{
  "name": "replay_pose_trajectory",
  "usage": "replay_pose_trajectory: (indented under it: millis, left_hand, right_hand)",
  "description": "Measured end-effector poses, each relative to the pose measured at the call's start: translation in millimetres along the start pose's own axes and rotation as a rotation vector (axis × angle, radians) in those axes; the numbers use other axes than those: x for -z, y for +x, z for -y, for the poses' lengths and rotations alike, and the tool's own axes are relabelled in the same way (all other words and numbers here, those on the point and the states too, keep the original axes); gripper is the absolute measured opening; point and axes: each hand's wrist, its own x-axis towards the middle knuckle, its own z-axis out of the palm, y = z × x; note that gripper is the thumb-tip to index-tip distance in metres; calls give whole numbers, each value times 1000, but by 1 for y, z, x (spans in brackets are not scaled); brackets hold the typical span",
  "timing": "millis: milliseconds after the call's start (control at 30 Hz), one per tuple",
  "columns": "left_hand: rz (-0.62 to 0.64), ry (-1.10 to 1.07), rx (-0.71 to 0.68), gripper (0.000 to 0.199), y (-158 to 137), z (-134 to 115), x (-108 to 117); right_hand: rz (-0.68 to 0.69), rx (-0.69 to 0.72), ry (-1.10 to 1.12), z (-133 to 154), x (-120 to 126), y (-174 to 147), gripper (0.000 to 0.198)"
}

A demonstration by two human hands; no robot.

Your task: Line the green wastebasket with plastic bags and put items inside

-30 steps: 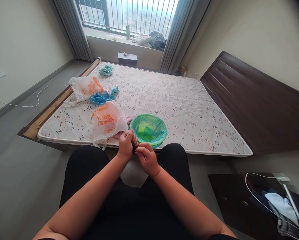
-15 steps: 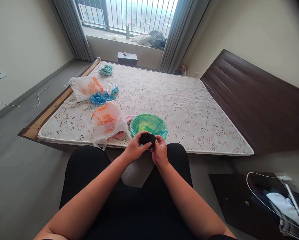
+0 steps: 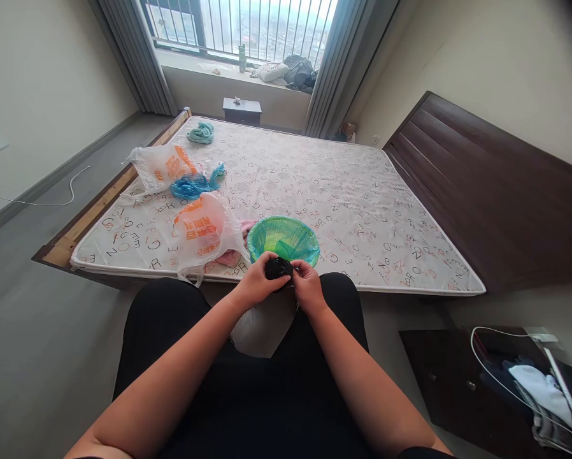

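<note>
i have the left hand [image 3: 257, 280] curled most of the way closed around a glossy, rounded black thing [image 3: 278, 275], its thumb laid over the near side. the right hand [image 3: 309, 287] is nearly closed too, fingertips pinched at the right edge, so the black thing sits between my 2 hands and both have hold of it. from the head feed i can't tell exactly what it is.

just beyond the hands stands a green basket [image 3: 263, 237], its near rim partly hidden behind them. left of the left hand lies a white plastic bag [image 3: 204, 233] with orange print, a pink cloth [image 3: 228, 258] partly under it. farther past the left hand i see a crumpled blue bag [image 3: 190, 186], a 2nd white bag [image 3: 159, 167] and a teal bundle [image 3: 200, 132]. all of these rest on the patterned mattress [image 3: 362, 217] ahead of my hands.
</note>
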Motion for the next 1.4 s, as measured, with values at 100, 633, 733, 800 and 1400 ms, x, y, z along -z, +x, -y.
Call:
replay_pose_trajectory:
  millis: [100, 633, 733, 800, 1400]
  left_hand:
    - [-3, 34, 14, 37, 1, 0, -1]
    - [-67, 163, 44, 25, -1, -5, -2]
    - [-84, 171, 49, 28, 0, -2, -1]
    - [-58, 154, 45, 28, 1, -2, 0]
    - [101, 47, 80, 23, -2, -3, -5]
  right_hand:
    - [-43, 59, -42, -1, -4, -1, 32]
    - [-72, 115, -14, -12, -5, 6, 28]
    - [-83, 117, 4, -14, -5, 7, 28]
    - [-79, 128, -1, -14, -5, 8, 26]
    - [-17, 121, -41, -10, -5, 0, 16]
